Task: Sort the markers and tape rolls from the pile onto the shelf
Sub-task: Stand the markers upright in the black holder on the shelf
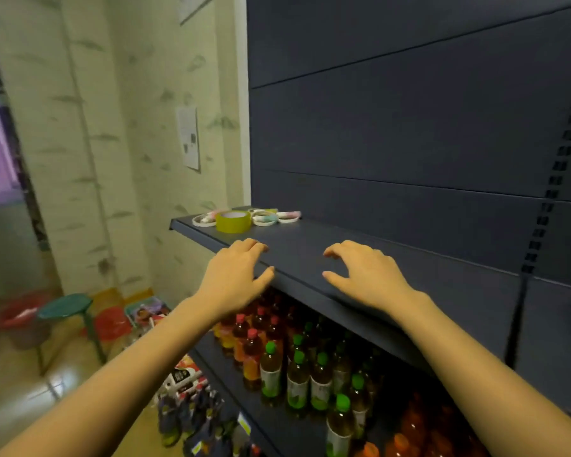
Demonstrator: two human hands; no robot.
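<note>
Dark shelf [310, 239] — pile [244, 219] heaped at left end, room left for sorting | left hand [236, 275], right hand [365, 275]: loosely curled, nothing held, probably readied to reach.

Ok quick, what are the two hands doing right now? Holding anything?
Left hand: open, fingers loosely curled, holding nothing.
Right hand: open, fingers loosely curled, holding nothing.

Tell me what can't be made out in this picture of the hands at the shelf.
Head view:
- Pile at the far end of the shelf: small, blurred, partly behind the yellow-green tape roll; uncountable.
- Wall notice: print too small.
- Bottles: rear rows hidden under the shelf.
</note>
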